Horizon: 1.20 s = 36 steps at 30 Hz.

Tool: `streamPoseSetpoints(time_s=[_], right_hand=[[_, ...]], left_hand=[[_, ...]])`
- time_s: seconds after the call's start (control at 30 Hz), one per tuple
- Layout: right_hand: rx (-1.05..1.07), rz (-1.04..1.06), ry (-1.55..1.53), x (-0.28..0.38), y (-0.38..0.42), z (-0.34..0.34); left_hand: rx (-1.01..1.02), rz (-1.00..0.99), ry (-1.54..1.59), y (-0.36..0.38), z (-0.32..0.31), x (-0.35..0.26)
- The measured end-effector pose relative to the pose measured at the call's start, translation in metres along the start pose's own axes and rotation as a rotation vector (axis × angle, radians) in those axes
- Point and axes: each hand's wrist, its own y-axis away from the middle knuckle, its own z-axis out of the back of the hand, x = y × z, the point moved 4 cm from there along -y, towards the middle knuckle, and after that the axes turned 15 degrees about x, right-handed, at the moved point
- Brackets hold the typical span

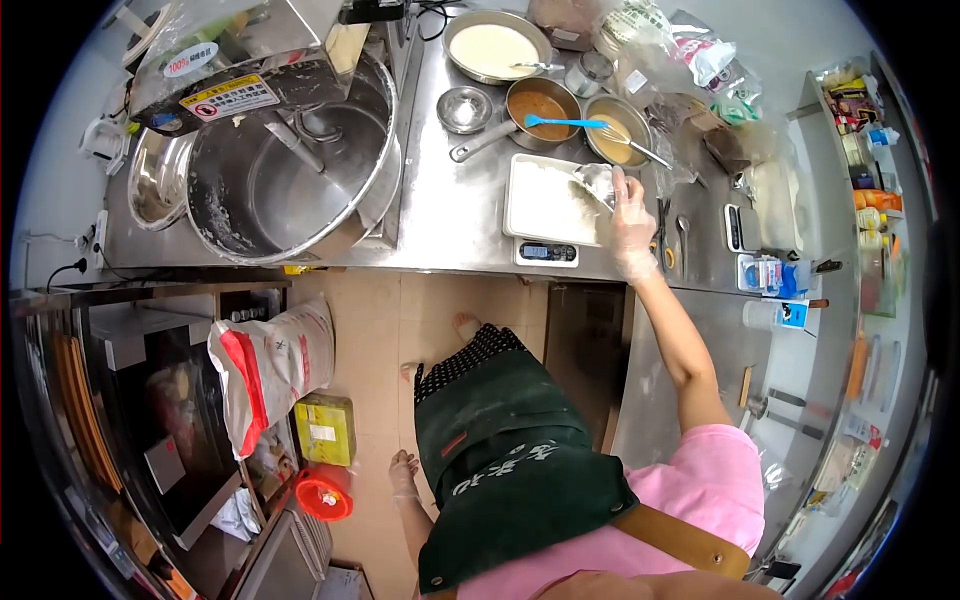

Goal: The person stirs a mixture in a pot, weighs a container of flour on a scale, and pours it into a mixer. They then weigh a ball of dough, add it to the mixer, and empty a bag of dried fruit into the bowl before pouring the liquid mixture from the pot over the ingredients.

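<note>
My right hand [632, 225], in a clear plastic glove, is closed on a shiny metal scoop [597, 183]. The scoop is over the right side of a white tray [535, 195] that holds something white. That tray rests on a digital scale [546, 253] with a lit display. Down by my side, away from the counter, hangs my left hand [403, 475], also gloved, its fingers loosely bent and nothing visible in them. Behind the tray stand a saucepan [540, 103] of brown liquid with a blue brush [565, 122] across it and a bowl of yellow liquid [618, 130] with a whisk [640, 148].
A large mixer bowl [290, 170] stands on the left. A pan of pale liquid [492, 47] and a small metal bowl [464, 109] sit at the back. Scissors [661, 235] and a spoon [683, 240] lie right of my hand. A sack [275, 365] and red bucket [323, 493] are below.
</note>
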Motion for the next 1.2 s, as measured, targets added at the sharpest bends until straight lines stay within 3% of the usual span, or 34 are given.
streamPoseSetpoints(time_s=[0.07,0.23,0.33,0.47,0.57,0.73,1.2], right_hand=[[-0.014,-0.046,-0.052,-0.003,-0.005,-0.001],[0.184,-0.199,-0.161,0.001,-0.005,-0.01],[0.445,-0.285,-0.136,0.009,0.004,-0.048],[0.436,-0.351,-0.362,0.015,0.002,-0.054],[0.61,-0.49,-0.534,-0.014,-0.006,-0.067],[0.606,-0.554,-0.757,-0.061,0.003,-0.112],[0.507,-0.508,-0.855,-0.059,-0.004,-0.073]], left_hand=[[-0.01,0.011,-0.003,-0.003,-0.005,-0.004],[0.007,0.013,-0.002,-0.002,-0.009,-0.005],[0.01,0.015,-0.003,-0.001,-0.007,0.0],[0.007,0.012,0.018,-0.008,-0.005,0.008],[-0.015,0.02,0.006,-0.007,-0.005,0.006],[-0.028,0.007,0.012,-0.001,-0.014,-0.003],[-0.048,-0.024,0.032,-0.005,-0.031,-0.015]])
